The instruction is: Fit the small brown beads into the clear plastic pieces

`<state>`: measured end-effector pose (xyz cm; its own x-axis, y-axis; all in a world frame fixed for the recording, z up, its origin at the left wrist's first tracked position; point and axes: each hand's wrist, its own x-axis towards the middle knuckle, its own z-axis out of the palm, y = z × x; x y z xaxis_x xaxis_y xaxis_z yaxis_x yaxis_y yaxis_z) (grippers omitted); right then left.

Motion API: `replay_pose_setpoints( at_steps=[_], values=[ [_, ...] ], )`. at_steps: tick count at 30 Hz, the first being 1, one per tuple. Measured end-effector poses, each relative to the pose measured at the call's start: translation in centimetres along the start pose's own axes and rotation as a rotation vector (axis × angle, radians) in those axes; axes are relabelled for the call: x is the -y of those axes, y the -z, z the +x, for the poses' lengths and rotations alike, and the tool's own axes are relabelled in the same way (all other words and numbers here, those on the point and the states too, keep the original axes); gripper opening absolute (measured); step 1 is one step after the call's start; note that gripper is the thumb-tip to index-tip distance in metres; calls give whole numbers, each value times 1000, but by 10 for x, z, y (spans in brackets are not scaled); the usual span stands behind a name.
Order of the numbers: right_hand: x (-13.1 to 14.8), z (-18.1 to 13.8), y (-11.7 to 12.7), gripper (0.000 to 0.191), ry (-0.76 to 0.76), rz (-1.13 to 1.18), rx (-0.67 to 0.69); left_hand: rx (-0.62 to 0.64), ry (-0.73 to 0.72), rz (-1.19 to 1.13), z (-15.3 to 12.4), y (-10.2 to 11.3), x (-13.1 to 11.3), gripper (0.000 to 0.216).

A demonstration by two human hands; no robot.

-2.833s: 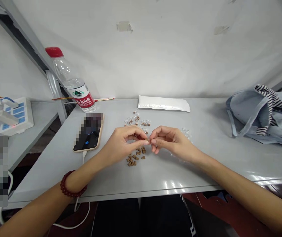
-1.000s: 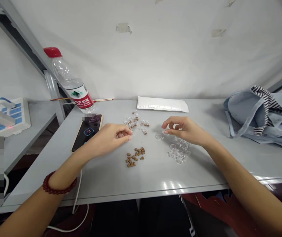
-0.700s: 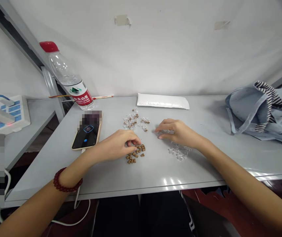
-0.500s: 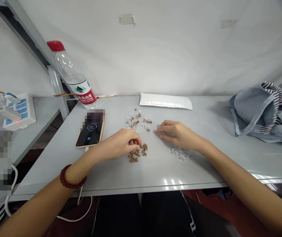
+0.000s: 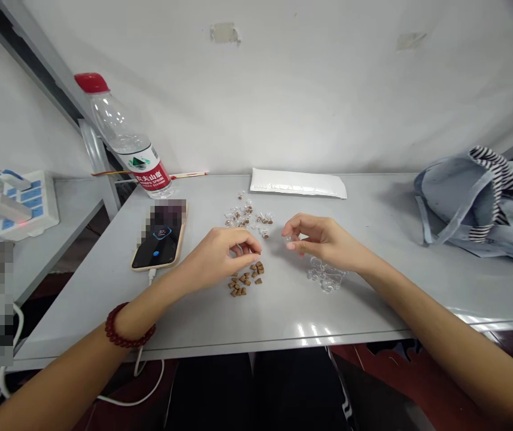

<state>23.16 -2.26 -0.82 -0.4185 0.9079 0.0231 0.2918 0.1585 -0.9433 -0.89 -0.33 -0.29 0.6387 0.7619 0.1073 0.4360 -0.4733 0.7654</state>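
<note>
One small brown piece [image 5: 259, 253] is pinched between the fingers of the left hand [image 5: 227, 254], mostly hidden at their tips and raised just above the loose brown pieces [image 5: 238, 291]; these are scattered in a cluster on the table [image 5: 278, 323], below and beside that hand. A clear piece [image 5: 289, 240] is grasped at the tips of the right hand's [image 5: 328, 242] fingers, its exact shape too small to be told; the two hands are held near each other, apart, with bare tabletop seen between them. Under and just in front of the right hand, a heap of clear plastic pieces [image 5: 327, 275] is spread; beyond the hands, a group of clear pieces with brown bits [image 5: 240, 216] is gathered, a few of them set slightly apart. Farther back, a white packet [image 5: 299, 183] is laid flat near the wall [image 5: 328, 90]; to the left, a phone [image 5: 160, 242] is joined to a white cable [image 5: 152, 276], and behind it a red-capped bottle [image 5: 142, 158] is stood; on the right side of the table, a pale blue bag [image 5: 454, 197] with striped trim is slumped; a dark red beaded bracelet [image 5: 128, 335] is worn on the left wrist.
</note>
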Motion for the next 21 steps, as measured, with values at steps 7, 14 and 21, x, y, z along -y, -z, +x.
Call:
replay_pose_setpoints(
  at_steps=[7,14,21],
  values=[
    [-4,5,-12,16,-68,366,68,-98,-137,-85,-2,-12,-8,2],
    [1,4,-24,13,-114,474,71,-176,-277,-45,-3,-16,-7,3],
    [3,4,-27,15,-160,501,13,-210,-334,-19,-3,-13,-8,5]
  ],
)
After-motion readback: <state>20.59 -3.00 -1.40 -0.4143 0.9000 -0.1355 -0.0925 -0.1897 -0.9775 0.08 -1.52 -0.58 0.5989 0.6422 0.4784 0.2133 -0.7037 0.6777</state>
